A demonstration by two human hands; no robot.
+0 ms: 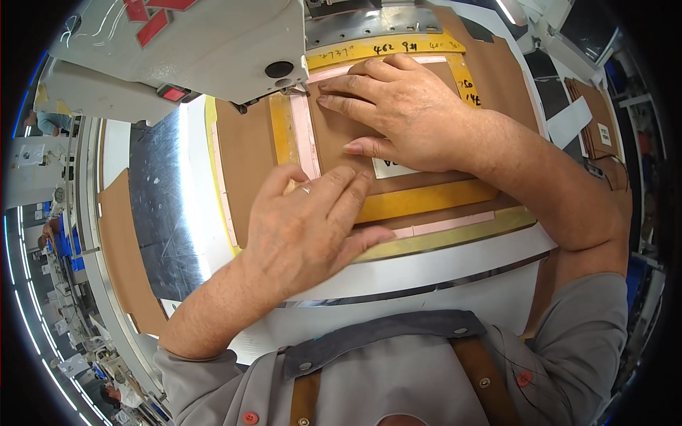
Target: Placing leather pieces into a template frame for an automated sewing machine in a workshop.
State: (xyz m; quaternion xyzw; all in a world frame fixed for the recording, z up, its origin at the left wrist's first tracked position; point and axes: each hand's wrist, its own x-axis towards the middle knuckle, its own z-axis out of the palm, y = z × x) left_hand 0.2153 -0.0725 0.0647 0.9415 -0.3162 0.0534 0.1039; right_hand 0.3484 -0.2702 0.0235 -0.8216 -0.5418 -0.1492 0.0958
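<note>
My right hand (408, 106) lies open on a brown flat panel (341, 131), its fingers spread toward the machine. A white label (391, 169) shows partly from under it. Closer to me, my left hand (302, 224) rests palm down with its fingers stretched out, over the panel and a yellow strip (405, 202). Its thumb points right, and what lies under the palm is hidden. Yellow strips with handwriting frame the panel, and pink strips (304, 135) run along the edges. A paler yellow border (440, 236) lies at the near side.
The sewing machine head (192, 50) overhangs the work from the upper left. A metal plate (376, 27) with holes sits at the far edge. Brown pieces lie in a stack (591, 117) at right, and another brown sheet (128, 248) is at left beside a dark shiny plate (167, 206).
</note>
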